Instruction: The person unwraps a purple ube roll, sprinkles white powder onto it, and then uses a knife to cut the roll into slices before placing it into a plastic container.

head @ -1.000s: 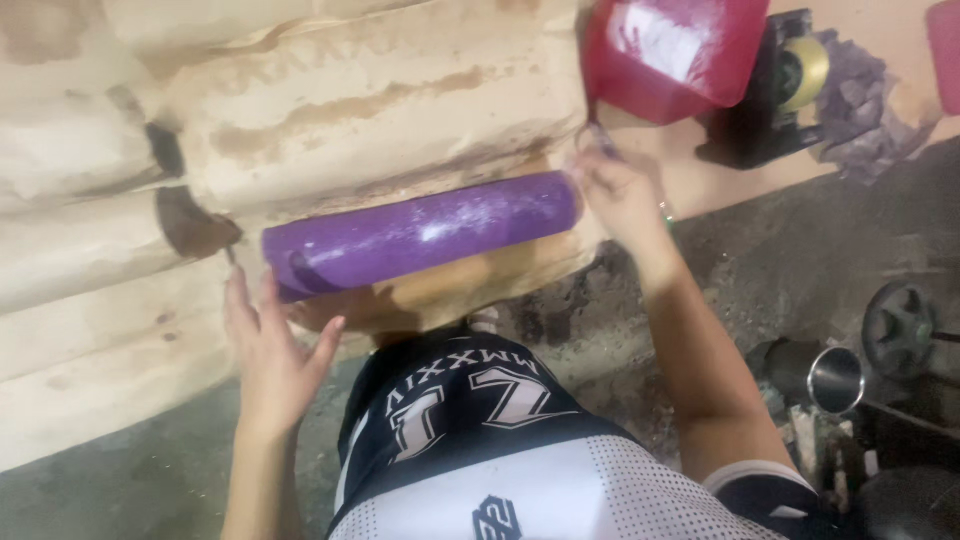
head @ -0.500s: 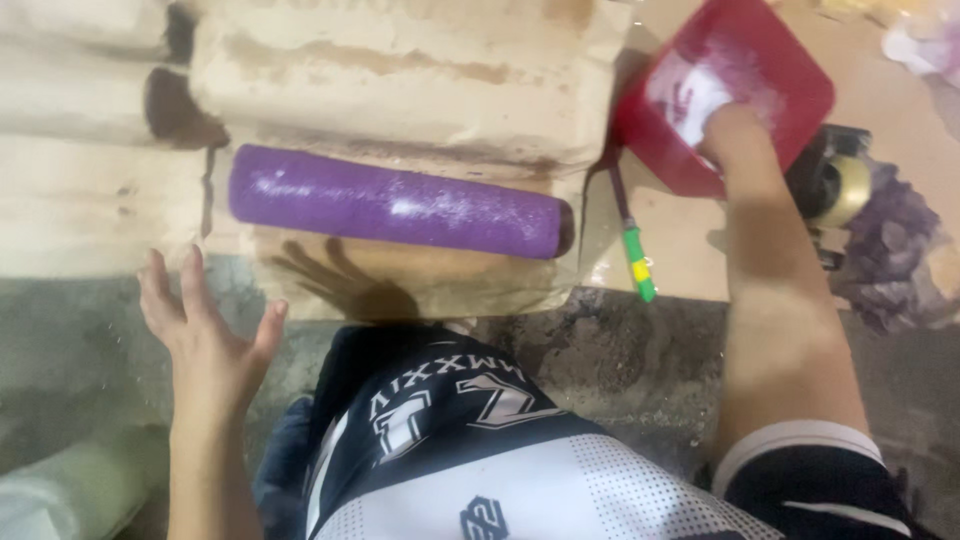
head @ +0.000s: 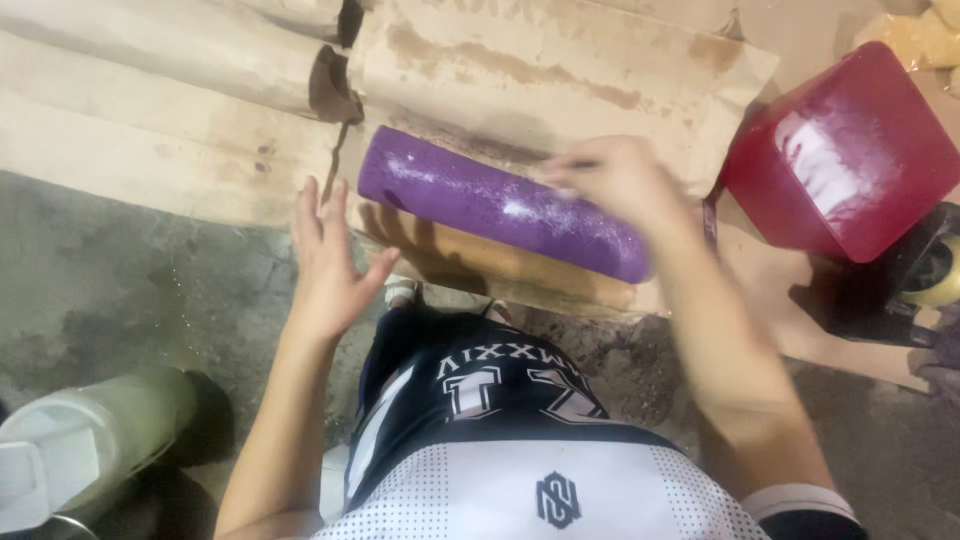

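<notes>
Cardboard sheets [head: 560,60]: spread flat on the grey floor, stained brown.
Purple roll [head: 500,203]: laid across the cardboard, dusted white.
Red tub [head: 850,150]: tipped at the right, white powder seen inside.
Left hand [head: 325,262]: fingers spread, nothing held, beside the roll's end.
Right hand [head: 620,180]: blurred over the roll, grip can't be told.

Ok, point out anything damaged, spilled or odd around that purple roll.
The purple roll is dusted with white powder along its top. The brown paper sheets beneath it are stained, with a dark torn gap near the roll's left end. The right hand is motion-blurred over the roll.
</notes>
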